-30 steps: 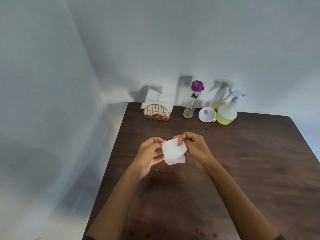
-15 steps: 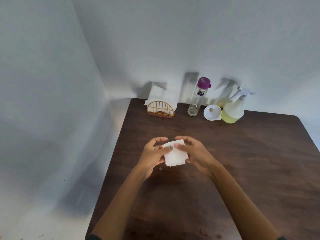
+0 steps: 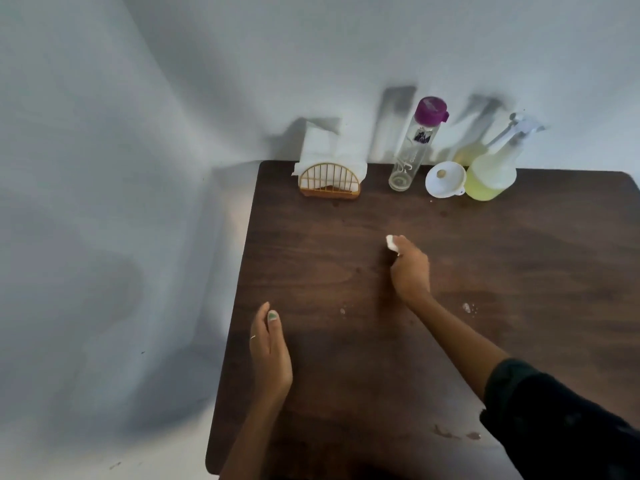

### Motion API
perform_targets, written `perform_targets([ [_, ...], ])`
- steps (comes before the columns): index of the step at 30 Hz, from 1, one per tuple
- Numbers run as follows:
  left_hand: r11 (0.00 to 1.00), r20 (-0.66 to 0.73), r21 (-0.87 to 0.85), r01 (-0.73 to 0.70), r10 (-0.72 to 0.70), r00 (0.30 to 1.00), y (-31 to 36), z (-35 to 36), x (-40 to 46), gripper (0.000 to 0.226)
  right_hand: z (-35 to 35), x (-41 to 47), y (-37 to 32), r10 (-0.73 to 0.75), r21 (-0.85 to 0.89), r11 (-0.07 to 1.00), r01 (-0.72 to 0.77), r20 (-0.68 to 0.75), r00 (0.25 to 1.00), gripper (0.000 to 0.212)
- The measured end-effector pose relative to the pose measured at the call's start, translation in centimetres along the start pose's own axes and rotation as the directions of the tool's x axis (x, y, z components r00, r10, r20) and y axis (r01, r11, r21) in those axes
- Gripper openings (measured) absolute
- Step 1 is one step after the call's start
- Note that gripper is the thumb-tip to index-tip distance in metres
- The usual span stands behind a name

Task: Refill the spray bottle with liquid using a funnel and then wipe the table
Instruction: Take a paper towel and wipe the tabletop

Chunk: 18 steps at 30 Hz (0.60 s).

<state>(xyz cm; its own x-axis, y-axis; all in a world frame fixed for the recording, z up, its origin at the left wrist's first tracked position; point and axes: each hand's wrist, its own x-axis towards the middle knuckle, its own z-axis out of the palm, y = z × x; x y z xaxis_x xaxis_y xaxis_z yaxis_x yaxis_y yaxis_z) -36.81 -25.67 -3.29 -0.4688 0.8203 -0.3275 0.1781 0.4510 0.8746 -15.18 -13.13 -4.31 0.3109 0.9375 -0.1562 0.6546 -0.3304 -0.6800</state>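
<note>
Right hand (image 3: 410, 270) at frame centre grips a folded white paper tissue (image 3: 391, 243) against the dark wooden table (image 3: 519, 258); left hand (image 3: 270, 348), lower left, rests relaxed and holds nothing.

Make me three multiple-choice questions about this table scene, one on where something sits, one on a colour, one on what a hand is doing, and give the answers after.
1. Where does the white funnel sit?
A. Between the clear bottle and the spray bottle
B. In front of the napkin holder
C. Under the left hand

2. What colour is the clear bottle's cap?
A. Green
B. Purple
C. Orange

3. What is the right hand doing?
A. Lifting the spray bottle
B. Lying flat and empty
C. Gripping a wad of white tissue against the table

Answers:
1 A, the funnel lies at the back of the table with one bottle on each side.
2 B, the cap is plainly purple.
3 C, white tissue pokes out past the curled fingers, down on the wood.
</note>
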Motion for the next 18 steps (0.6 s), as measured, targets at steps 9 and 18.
perform_targets([
  [9, 0.99, -0.047, -0.143, 0.012, -0.019, 0.999, -2.9, -1.3, 0.0, 0.05, 10.6, -11.1, -5.3, -0.545, -0.05, 0.699, 0.714, 0.61, 0.576, 0.04],
  [18, 0.995, 0.065, -0.093, 0.021, -0.015, 0.998, -3.0, -2.6, -0.1, 0.058, 5.3, -3.0, -0.1, -0.616, -0.181, 0.589, 0.787, 0.53, 0.583, 0.039],
])
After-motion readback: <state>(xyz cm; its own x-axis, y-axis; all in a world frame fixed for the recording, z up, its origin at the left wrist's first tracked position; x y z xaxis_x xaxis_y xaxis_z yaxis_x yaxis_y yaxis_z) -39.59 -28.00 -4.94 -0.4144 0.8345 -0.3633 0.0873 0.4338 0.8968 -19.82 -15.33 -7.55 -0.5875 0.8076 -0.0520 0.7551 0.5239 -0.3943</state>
